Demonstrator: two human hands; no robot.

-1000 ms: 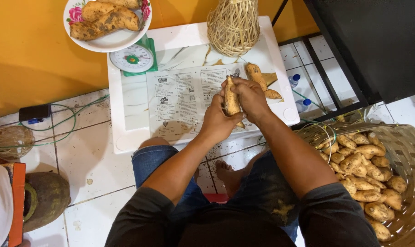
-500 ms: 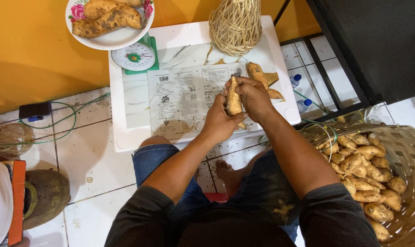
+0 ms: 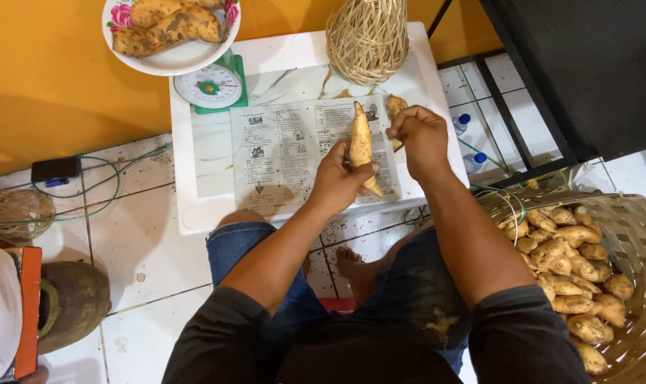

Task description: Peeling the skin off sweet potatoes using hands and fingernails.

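Left hand (image 3: 341,181) grips a pale peeled tuber (image 3: 361,146), held near upright with its pointed tip up, over the newspaper (image 3: 287,153). Right hand (image 3: 417,131) is clenched just right of the tuber's upper part, fingers curled in; can't tell what it holds, if anything. A second tuber piece (image 3: 395,107) pokes out behind the right knuckles, lying on the paper. Head view only: newspaper is spread on a white low table (image 3: 195,213) standing on the tiled floor. At the table's back edge: a green scale (image 3: 210,87) with a flowered plate (image 3: 168,62) of brownish roots on top, and a woven cone basket (image 3: 367,39) to its right. Right of the person, a big wicker basket (image 3: 639,235) holds a pile of unpeeled tubers (image 3: 568,274). Two small bottles (image 3: 467,142) with blue caps lie on the floor just past the table's right edge.
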